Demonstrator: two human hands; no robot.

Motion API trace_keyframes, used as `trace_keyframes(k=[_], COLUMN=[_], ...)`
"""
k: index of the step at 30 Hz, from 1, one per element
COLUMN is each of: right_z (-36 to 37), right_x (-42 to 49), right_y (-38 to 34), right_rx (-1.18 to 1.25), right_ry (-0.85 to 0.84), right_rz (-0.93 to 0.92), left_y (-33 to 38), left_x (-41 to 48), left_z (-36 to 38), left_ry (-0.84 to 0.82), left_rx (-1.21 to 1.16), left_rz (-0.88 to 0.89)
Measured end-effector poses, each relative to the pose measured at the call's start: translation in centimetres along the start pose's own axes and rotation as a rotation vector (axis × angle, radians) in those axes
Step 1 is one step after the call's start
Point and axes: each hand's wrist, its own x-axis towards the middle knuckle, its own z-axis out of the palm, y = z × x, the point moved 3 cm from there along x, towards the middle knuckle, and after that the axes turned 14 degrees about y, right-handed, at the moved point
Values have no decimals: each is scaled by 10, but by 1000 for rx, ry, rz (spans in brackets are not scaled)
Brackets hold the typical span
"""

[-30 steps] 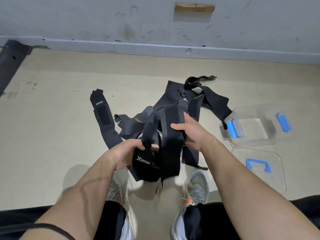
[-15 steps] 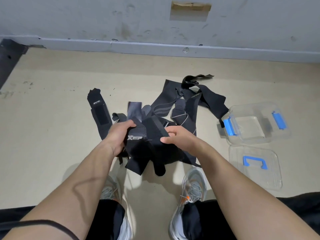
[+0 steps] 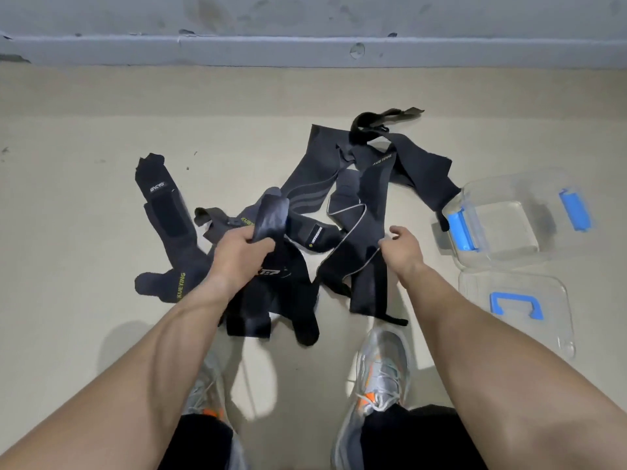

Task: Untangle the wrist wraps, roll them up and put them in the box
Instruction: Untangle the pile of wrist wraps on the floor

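A: Where do the wrist wraps (image 3: pixel 369 205) lie?

B: In a black tangle on the floor (image 3: pixel 84 232), just ahead of the person's shoes. The clear box (image 3: pixel 509 256) stands open to the right, and one wrap end runs up against its left side. The lid (image 3: pixel 529 327) lies beside the box, nearer the person. No wrap looks rolled yet.

A: And the hands?

B: The left hand (image 3: pixel 242 247) has its fingers clamped on a strap end (image 3: pixel 271 215) raised above the pile. The right hand (image 3: pixel 403 245) has its fingers loosely curled at the edge of the grey-edged wrap (image 3: pixel 353 252). Whether they pinch it cannot be told.

A: So the person is freeing one wrap. How is that done well?

B: Probably by working that single strap from the gripped end outward. The right hand should lift each crossing strap off rather than the left hauling, since pulling would likely tighten the knot. The fastening patches may cling to cloth, and peeling them sideways should beat tugging. Once the strap is free, it should be laid flat and rolled snugly from one end.
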Motion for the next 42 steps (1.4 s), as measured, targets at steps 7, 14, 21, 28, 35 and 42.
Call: trace_keyframes(k=[7, 14, 21, 28, 35, 42], right_z=[28, 64, 2, -3, -5, 18], right_x=[76, 31, 105, 147, 90, 6], right_y=[-56, -82, -97, -99, -109, -84], right_rx=[137, 60, -131, -743, 159, -15], right_ry=[-36, -483, 18, 78, -46, -669], right_rz=[-68, -471, -382, -531, -403, -503], left_y=[32, 50, 42, 38, 47, 34], left_x=[32, 65, 82, 83, 65, 35], left_z=[77, 116, 142, 146, 118, 114], left_ry=[-198, -286, -237, -108, -102, -558], left_rx=[-212, -490, -119, -42, -333, -698], left_rz=[-2, -125, 3, 35, -36, -468])
